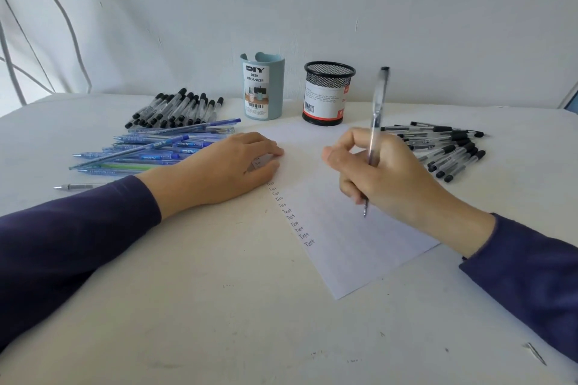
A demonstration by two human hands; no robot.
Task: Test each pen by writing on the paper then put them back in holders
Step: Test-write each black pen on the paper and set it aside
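Note:
A lined sheet of paper lies on the white table with a column of the word "Test" down its left side. My left hand rests flat on the paper's upper left part. My right hand grips a clear black-capped pen upright, its tip just above the paper's right half. Two holders stand at the back: a pale blue desk organizer and a black mesh cup. I cannot see inside either.
Several black-capped pens lie at the back left, several blue pens in front of them, and more black-capped pens on the right. A single grey pen lies by my left sleeve. A wall stands right behind the table.

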